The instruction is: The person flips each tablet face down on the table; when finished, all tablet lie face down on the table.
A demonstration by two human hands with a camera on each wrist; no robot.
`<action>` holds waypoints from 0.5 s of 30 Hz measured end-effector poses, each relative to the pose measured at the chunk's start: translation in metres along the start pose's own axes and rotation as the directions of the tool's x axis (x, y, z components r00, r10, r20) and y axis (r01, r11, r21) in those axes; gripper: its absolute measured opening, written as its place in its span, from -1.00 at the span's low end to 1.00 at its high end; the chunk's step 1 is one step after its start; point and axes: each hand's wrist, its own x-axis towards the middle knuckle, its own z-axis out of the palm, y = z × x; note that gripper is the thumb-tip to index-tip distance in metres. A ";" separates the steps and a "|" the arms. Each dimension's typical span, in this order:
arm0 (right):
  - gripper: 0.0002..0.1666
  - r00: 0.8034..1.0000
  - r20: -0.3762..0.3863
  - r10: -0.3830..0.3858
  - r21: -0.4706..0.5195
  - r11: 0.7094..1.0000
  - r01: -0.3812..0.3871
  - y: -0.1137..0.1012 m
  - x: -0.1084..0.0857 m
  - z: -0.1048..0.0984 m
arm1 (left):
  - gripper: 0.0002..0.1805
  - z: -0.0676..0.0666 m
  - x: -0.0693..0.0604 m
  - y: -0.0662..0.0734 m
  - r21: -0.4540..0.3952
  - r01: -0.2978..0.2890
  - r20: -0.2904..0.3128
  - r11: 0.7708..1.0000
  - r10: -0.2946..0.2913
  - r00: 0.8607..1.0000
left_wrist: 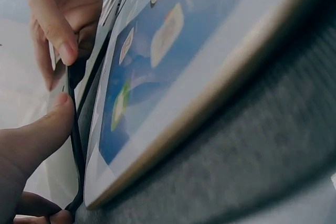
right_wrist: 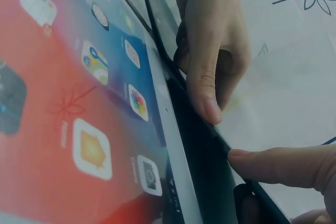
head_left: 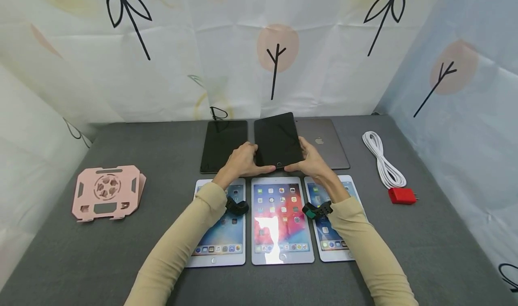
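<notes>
Both hands grip a black tablet [head_left: 278, 139] by its lower corners, its far edge tilted over the table beside a dark tablet [head_left: 224, 146] and a grey tablet with an apple logo [head_left: 325, 144]. The left hand [head_left: 243, 160] has its thumb along the near edge and fingers at the left side. At the right side is the right hand [head_left: 313, 162], thumb on the near edge. In the left wrist view, the left thumb [left_wrist: 39, 135] touches the thin edge; in the right wrist view, the right thumb [right_wrist: 283, 166] does too. The fingers underneath are partly hidden.
Three white tablets with lit screens, the middle one [head_left: 282, 220] between the forearms, lie in a row nearest the person. A pink stand [head_left: 107, 191] lies at left. A coiled white cable [head_left: 382, 159] and red charger [head_left: 402, 195] are at right.
</notes>
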 end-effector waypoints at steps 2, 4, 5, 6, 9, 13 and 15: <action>0.34 1.000 -0.010 -0.005 -0.014 1.000 0.005 -0.001 -0.002 -0.001 | 0.07 0.000 0.000 0.002 -0.011 0.001 0.003 1.000 -0.001 1.000; 0.33 1.000 -0.022 -0.006 -0.018 1.000 0.006 -0.003 -0.003 -0.003 | 0.08 0.000 0.001 0.005 -0.019 0.002 0.005 1.000 -0.002 1.000; 0.34 1.000 -0.025 -0.007 -0.024 1.000 0.006 -0.004 -0.004 -0.003 | 0.08 0.000 0.001 0.006 -0.025 0.005 0.007 1.000 -0.005 1.000; 0.34 1.000 -0.029 -0.007 -0.030 1.000 0.006 -0.004 -0.005 -0.004 | 0.09 0.000 0.002 0.006 -0.030 0.008 0.011 1.000 -0.007 1.000; 0.34 0.999 -0.036 -0.011 -0.035 0.999 0.010 -0.006 -0.007 -0.006 | 0.10 0.001 0.003 0.008 -0.052 0.019 0.027 0.998 -0.018 0.999; 0.33 0.999 -0.038 -0.035 -0.039 0.999 0.033 -0.006 -0.010 -0.009 | 0.10 0.003 0.006 0.010 -0.097 0.033 0.042 0.995 -0.029 0.999; 0.31 0.998 -0.036 -0.054 -0.038 0.998 0.053 -0.007 -0.011 -0.011 | 0.10 0.004 0.007 0.011 -0.124 0.036 0.046 0.992 -0.031 0.998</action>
